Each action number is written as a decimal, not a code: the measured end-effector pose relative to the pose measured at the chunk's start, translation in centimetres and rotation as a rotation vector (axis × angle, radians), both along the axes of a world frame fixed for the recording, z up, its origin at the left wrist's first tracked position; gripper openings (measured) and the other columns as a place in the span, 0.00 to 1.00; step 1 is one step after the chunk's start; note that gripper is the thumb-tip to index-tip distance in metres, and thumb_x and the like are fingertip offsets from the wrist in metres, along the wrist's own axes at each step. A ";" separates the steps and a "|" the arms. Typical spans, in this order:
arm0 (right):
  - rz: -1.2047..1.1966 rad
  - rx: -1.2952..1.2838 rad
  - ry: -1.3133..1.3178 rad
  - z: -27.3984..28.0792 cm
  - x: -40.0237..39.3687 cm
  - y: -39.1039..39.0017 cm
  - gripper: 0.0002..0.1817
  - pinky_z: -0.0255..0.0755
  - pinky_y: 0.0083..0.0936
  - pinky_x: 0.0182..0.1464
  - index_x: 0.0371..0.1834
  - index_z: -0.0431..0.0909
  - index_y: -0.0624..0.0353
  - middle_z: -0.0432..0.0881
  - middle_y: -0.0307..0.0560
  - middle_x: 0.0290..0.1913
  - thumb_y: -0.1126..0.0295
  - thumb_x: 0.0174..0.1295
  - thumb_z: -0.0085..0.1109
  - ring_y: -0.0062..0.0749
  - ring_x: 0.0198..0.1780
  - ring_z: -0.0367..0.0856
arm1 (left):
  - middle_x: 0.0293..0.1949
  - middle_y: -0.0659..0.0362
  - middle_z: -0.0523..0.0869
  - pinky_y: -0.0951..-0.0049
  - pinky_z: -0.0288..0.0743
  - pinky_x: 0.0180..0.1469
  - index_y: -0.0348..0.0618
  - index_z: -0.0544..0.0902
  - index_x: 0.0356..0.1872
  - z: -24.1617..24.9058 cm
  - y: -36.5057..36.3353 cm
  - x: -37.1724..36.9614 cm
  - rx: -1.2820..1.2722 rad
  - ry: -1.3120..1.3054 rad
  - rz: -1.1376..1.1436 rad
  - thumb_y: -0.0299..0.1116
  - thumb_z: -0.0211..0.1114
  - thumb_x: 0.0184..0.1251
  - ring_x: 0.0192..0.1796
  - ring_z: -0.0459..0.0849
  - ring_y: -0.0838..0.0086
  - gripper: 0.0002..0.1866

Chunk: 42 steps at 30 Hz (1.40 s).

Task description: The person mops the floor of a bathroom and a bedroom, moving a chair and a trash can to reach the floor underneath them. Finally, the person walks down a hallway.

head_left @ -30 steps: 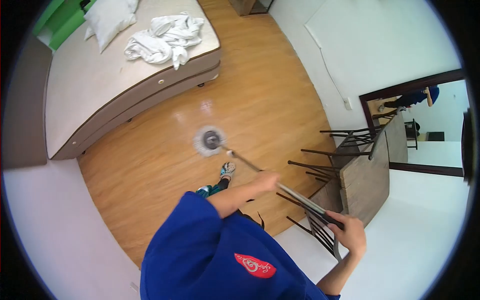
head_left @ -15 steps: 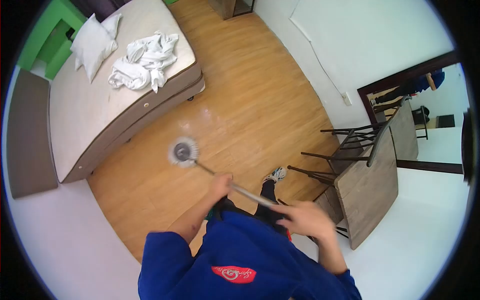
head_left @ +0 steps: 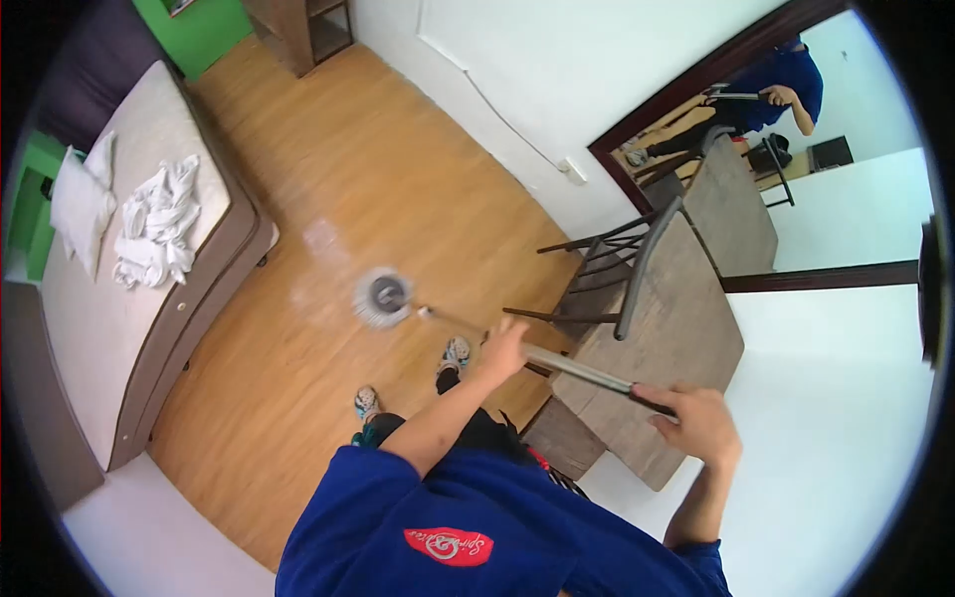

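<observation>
A round mop with a pale fringe spread around its grey disc (head_left: 386,294) rests on the wood floor. Its metal pole (head_left: 582,371) slants up to the right, toward my body. My left hand (head_left: 505,350) is wrapped round the middle of the pole. Further up, my right hand (head_left: 698,426) grips the dark end of the handle, thumb along it. Both of my shoes (head_left: 367,403) show on the floor below the mop head.
A bed (head_left: 149,328) with pillows and a crumpled white sheet (head_left: 159,224) stands at left. On the right, a wooden table (head_left: 662,348) and a dark-framed chair (head_left: 647,269) stand by a wall mirror (head_left: 796,189). A wooden cabinet (head_left: 288,35) is at the back.
My view has turned right, so the bed sits further left. Both hands and the pole have shifted rightward and the mop head has moved closer to the table side. A second shoe now shows.
</observation>
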State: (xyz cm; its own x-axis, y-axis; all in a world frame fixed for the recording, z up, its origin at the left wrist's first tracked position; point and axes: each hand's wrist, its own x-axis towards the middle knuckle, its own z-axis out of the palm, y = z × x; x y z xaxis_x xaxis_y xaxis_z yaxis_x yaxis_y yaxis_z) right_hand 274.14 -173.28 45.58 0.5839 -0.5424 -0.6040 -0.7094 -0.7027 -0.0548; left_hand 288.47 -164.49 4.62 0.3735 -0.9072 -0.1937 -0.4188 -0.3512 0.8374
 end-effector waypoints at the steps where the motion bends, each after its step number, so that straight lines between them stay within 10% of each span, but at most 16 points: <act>1: -0.036 -0.063 0.037 2.2 0.1 -0.6 0.29 0.78 0.42 0.41 0.65 0.82 0.36 0.83 0.50 0.36 0.67 0.56 0.69 0.50 0.38 0.84 | 0.55 0.47 0.75 0.48 0.78 0.58 0.50 0.79 0.59 1.2 -4.2 -1.0 -0.099 -0.010 -0.018 0.25 0.71 0.54 0.63 0.74 0.47 0.27; 11: 0.032 -0.197 0.065 -1.5 3.7 -4.9 0.25 0.77 0.46 0.38 0.59 0.83 0.52 0.83 0.57 0.29 0.68 0.53 0.69 0.55 0.34 0.85 | 0.46 0.54 0.81 0.52 0.81 0.51 0.50 0.82 0.39 -0.6 -21.5 -0.9 -0.161 -0.101 -0.348 0.31 0.70 0.56 0.54 0.84 0.53 0.10; 17: 0.199 0.111 -0.007 5.6 0.8 -5.6 0.26 0.75 0.45 0.31 0.58 0.83 0.51 0.81 0.50 0.26 0.66 0.53 0.70 0.51 0.27 0.82 | 0.42 0.56 0.78 0.52 0.78 0.48 0.51 0.80 0.38 7.2 -6.9 -1.6 -0.121 0.002 -0.247 0.32 0.71 0.52 0.53 0.79 0.54 0.12; 22: 0.373 0.319 -0.027 4.2 0.4 -1.0 0.24 0.80 0.41 0.33 0.59 0.84 0.47 0.81 0.48 0.29 0.67 0.56 0.67 0.49 0.27 0.83 | 0.44 0.59 0.78 0.56 0.80 0.48 0.51 0.81 0.37 4.7 8.5 -2.3 0.115 0.000 -0.162 0.40 0.75 0.52 0.55 0.79 0.57 0.14; 35: 0.234 -0.063 -0.191 6.2 -0.9 8.7 0.20 0.73 0.36 0.27 0.47 0.89 0.60 0.83 0.54 0.26 0.76 0.46 0.74 0.48 0.24 0.82 | 0.37 0.53 0.84 0.50 0.77 0.44 0.47 0.81 0.31 3.4 1.4 -5.4 -0.174 0.168 -0.154 0.30 0.67 0.53 0.50 0.83 0.52 0.05; 42: 0.539 0.156 -0.361 4.0 2.1 21.0 0.18 0.73 0.34 0.26 0.45 0.90 0.58 0.84 0.51 0.27 0.72 0.47 0.75 0.44 0.24 0.82 | 0.35 0.54 0.82 0.52 0.76 0.44 0.46 0.79 0.31 2.0 24.4 -3.9 -0.209 0.119 0.163 0.32 0.71 0.51 0.46 0.82 0.52 0.09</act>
State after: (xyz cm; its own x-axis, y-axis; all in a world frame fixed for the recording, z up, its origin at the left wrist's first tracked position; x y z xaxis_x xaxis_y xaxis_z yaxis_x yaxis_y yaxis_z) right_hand 276.24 -152.25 49.57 0.9291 -0.0404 -0.3676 -0.1794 -0.9184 -0.3526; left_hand 284.60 -140.10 6.58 0.5036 -0.8618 -0.0604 -0.2653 -0.2209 0.9385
